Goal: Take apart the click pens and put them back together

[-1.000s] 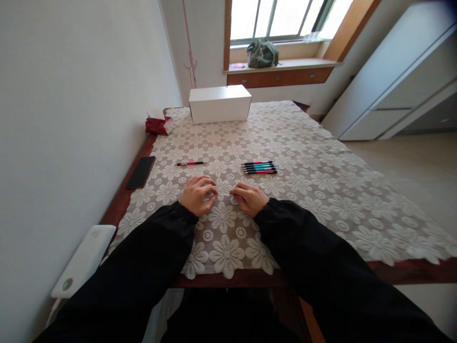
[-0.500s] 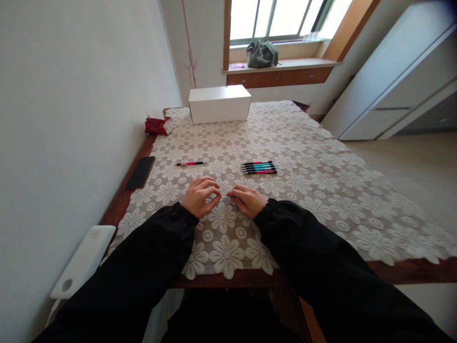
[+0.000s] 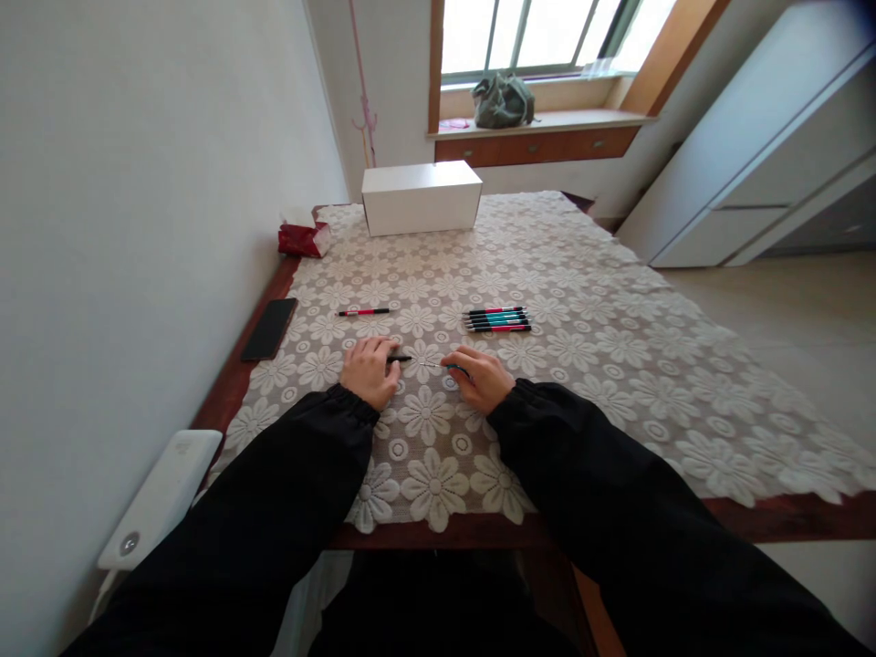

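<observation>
- Head view looks down on a tabletop (image 3: 616,347) covered by a white lace cloth with a flower pattern; black sleeves reach in from the near edge.
- Left hand (image 3: 368,370) rests on the cloth, its grip closed around a dark pen piece (image 3: 399,359) that pokes out toward the right hand.
- Right hand (image 3: 481,377) is curled just beside it, grip pinching a thin pale refill (image 3: 431,365); a dark, teal-tinged part under its fingers is mostly hidden.
- Whether the two pieces touch is too small to tell.
- Farther away lie a row of pens (image 3: 497,319), red and teal, and a single red pen (image 3: 362,312) to the left.
- Black phone (image 3: 269,329) sits at the left edge; a white box (image 3: 421,198) and a red tissue pack (image 3: 303,239) stand at the far end.
</observation>
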A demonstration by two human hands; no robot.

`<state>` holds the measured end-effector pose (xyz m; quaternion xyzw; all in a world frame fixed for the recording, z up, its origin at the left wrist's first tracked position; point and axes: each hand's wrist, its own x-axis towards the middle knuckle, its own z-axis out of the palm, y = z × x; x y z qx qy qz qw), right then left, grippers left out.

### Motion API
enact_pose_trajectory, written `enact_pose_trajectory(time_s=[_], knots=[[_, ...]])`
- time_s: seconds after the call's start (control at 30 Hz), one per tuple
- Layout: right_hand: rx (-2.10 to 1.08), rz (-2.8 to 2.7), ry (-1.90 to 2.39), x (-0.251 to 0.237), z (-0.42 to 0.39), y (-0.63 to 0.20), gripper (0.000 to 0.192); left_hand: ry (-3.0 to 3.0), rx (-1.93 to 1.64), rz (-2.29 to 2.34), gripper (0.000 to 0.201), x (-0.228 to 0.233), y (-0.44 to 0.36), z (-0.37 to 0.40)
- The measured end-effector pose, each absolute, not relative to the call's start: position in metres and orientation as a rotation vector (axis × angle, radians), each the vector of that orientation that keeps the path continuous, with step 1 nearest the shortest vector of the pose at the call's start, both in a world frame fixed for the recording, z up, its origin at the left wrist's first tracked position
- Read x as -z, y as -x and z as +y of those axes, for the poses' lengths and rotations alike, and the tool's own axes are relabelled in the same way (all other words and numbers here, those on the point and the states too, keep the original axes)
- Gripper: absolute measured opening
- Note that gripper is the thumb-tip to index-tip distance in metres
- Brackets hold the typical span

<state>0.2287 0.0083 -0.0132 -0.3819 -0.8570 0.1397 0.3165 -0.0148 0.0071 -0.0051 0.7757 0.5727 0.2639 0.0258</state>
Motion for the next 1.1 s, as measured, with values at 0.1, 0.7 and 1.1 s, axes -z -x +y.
enact_pose_trajectory(time_s=[0.1, 0.7, 1.1], knots=[[-0.320, -2.262, 1.100, 0.015, 0.009, -0.230, 0.021, -2.400, -0.779, 1.755, 0.012, 0.008, 0.016, 0.008], [-0.301, -2.339, 1.139, 0.018, 0.011, -0.232, 0.021, -2.461, -0.769, 1.521, 0.014, -0.003, 0.008, 0.003], [-0.453, -2.341, 0.953, 0.013, 0.007, -0.227, 0.025, -2.538, -0.834, 1.227, 0.017, -0.002, 0.007, 0.002]])
